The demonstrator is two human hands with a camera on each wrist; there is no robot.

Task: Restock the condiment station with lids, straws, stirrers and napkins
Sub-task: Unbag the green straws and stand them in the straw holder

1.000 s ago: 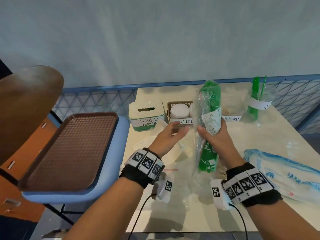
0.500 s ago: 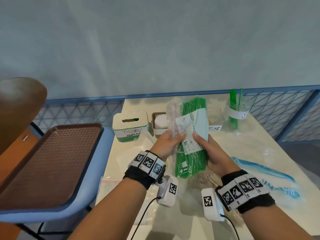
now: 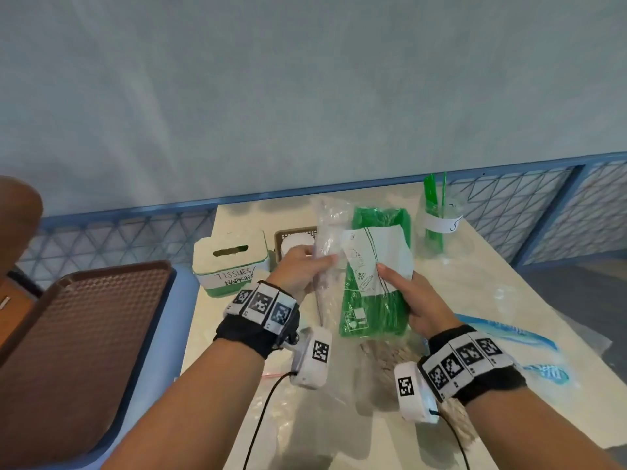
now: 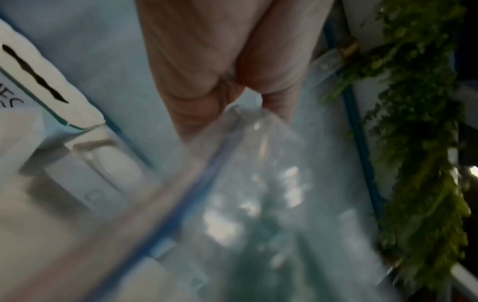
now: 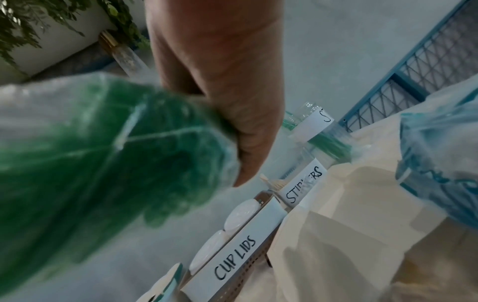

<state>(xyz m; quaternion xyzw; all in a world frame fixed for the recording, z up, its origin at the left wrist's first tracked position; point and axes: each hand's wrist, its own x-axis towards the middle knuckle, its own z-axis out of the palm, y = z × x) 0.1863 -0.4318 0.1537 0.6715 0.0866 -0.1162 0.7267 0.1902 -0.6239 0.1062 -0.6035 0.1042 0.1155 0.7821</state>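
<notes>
A pack of green straws with a white printed label is held upright above the table in my right hand, which grips its right side; the pack fills the left of the right wrist view. My left hand pinches the loose clear plastic end of the bag, seen as a crinkled sheet in the left wrist view. Behind stand the tissue box, the cup-lid basket, the stirrer holder and a clear straw cup with a few green straws.
A brown tray lies on a blue chair to the left. Wooden stirrers in a bag lie under my right wrist. A blue-printed plastic pack rests at the table's right. A blue mesh fence runs behind the table.
The straw pack has turned its flat labelled face toward me. My left hand went from open beside it to pinching the clear bag end. The head view shifted right.
</notes>
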